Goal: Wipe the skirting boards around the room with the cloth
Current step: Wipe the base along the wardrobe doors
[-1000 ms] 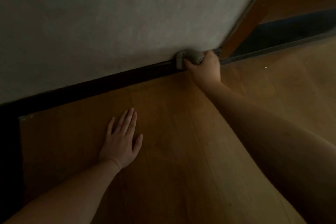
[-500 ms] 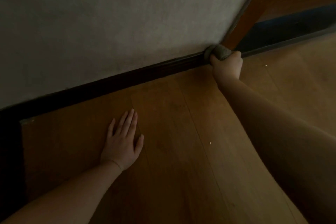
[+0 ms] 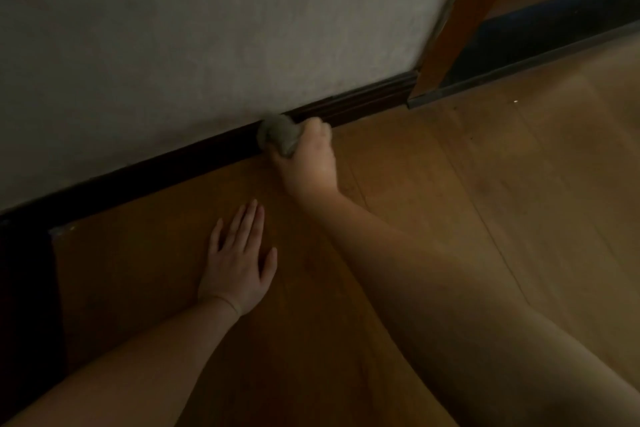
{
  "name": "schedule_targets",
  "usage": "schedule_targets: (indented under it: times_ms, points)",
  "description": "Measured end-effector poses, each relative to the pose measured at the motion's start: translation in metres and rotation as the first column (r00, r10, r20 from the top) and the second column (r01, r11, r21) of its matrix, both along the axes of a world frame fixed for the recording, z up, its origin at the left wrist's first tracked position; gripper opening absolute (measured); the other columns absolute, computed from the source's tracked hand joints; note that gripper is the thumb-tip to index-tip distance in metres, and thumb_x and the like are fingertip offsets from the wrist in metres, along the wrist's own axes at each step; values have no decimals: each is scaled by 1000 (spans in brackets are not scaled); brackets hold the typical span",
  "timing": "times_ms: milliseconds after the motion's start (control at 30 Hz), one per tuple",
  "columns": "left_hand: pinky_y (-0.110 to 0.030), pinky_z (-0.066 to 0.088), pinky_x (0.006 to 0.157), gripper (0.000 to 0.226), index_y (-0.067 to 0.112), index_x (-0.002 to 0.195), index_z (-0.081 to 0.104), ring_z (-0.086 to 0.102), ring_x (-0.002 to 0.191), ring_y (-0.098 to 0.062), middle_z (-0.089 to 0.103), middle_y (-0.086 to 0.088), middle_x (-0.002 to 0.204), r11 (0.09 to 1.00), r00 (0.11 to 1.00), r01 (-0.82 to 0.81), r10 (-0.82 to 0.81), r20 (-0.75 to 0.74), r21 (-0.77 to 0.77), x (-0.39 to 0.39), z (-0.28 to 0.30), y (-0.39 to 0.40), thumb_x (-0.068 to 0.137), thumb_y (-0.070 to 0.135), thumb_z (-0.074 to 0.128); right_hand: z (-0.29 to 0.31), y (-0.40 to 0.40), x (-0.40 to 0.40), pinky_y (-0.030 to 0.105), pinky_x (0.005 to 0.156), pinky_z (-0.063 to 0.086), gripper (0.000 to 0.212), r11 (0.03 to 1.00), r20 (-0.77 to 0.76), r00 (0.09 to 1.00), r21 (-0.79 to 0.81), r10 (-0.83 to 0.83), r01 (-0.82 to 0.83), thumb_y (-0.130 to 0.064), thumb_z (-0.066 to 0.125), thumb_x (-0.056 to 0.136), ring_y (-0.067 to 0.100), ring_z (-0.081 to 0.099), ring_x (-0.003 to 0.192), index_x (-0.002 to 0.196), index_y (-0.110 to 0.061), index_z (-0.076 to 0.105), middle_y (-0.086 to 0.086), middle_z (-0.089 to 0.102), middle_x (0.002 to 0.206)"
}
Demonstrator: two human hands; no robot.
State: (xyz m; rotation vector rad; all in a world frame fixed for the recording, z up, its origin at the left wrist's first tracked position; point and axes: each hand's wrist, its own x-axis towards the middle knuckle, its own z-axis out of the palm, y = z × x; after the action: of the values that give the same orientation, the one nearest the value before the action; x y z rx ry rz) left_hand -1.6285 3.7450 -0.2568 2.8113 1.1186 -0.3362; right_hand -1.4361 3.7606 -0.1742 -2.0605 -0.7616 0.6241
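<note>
A dark brown skirting board (image 3: pixel 363 102) runs along the foot of a pale wall, from the lower left up to a wooden door frame. My right hand (image 3: pixel 310 159) grips a bunched grey cloth (image 3: pixel 278 133) and holds it against the board about midway along. My left hand (image 3: pixel 237 263) lies flat on the wooden floor, fingers straight and pointing toward the wall, a short way in front of the board. Part of the cloth is hidden inside my right fist.
The wooden door frame (image 3: pixel 453 24) stands at the board's right end, with a dark gap and a floor track (image 3: pixel 540 55) beyond it. Wooden floor (image 3: pixel 485 201) spreads to the right. A dark shape (image 3: pixel 24 305) fills the lower left edge.
My right hand has slid the cloth leftward along the board, away from the door frame where it was half a second ago. My left hand stays flat on the floor.
</note>
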Motion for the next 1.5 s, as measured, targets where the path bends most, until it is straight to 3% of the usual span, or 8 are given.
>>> schedule_targets:
  times_ms: [133, 267, 467, 800, 933, 1033, 1233, 1500]
  points:
    - [-52, 18, 121, 72, 7, 137, 56, 32, 145, -25, 41, -12, 154, 1000, 999, 10, -10, -44, -4, 1, 2, 1, 97, 52, 17, -8, 7, -42, 46, 76, 50, 41, 983, -40, 983, 48, 179, -177, -30, 70, 88, 35, 58, 93, 113, -6, 47, 13, 44, 117]
    - [-51, 17, 121, 70, 13, 157, 19, 13, 152, -17, 14, -4, 166, 1000, 999, -2, 2, 40, -8, -2, 0, 1, 99, 52, 18, -14, 2, -8, 45, 85, 51, 44, 994, 5, 994, -35, 107, -106, -29, 72, 86, 32, 59, 101, 117, -8, 48, 12, 45, 122]
    - [-49, 8, 124, 70, 17, 158, -1, -4, 153, -13, -5, 0, 167, 999, 999, -8, 10, 39, -41, -3, -1, -1, 99, 54, 10, -15, -44, 127, 33, 90, 46, 57, 980, 191, 979, -164, -76, 108, -32, 74, 85, 26, 52, 117, 129, -10, 46, 10, 46, 134]
    - [-50, 9, 123, 72, 16, 158, 1, -1, 153, -16, -3, -1, 167, 999, 1000, 5, -4, 21, -39, -3, -3, 2, 99, 55, 14, -6, -86, 155, 28, 97, 44, 58, 874, 88, 879, -99, -468, 475, -39, 69, 87, 8, 45, 106, 132, -13, 42, 3, 44, 136]
    - [-49, 4, 124, 73, 16, 157, -4, -6, 153, -15, -8, -1, 166, 999, 1000, -2, 1, -6, -53, -1, 2, 1, 97, 56, 10, -11, -123, 71, 28, 81, 48, 43, 908, 70, 915, -114, -397, 402, -37, 71, 86, 7, 49, 91, 114, -16, 45, 2, 49, 114]
    - [-47, 1, 124, 74, 17, 156, -10, -10, 152, -14, -11, 0, 166, 998, 1000, -4, 3, -14, -65, -1, 6, 2, 96, 57, 5, -16, -153, -10, 19, 71, 41, 40, 977, 57, 982, -112, -177, 183, -32, 75, 84, 0, 45, 82, 103, -20, 42, -5, 40, 103]
    - [-48, 5, 123, 76, 14, 159, 6, -1, 153, -16, 0, -2, 168, 997, 1000, 6, -6, 0, -74, -1, 6, 3, 96, 55, 12, -52, -226, -94, 36, 92, 39, 62, 942, 205, 941, -258, 269, -213, -31, 81, 78, 14, 41, 103, 127, -20, 45, 0, 46, 118]
    - [-48, 4, 124, 73, 15, 159, 3, 0, 154, -18, -1, -3, 168, 998, 1000, 9, -9, -2, -54, 0, 6, 3, 98, 54, 14, -73, -235, -101, 43, 100, 33, 55, 955, 366, 890, -210, 274, -207, -49, 51, 87, 25, 42, 110, 129, -14, 42, 9, 47, 119]
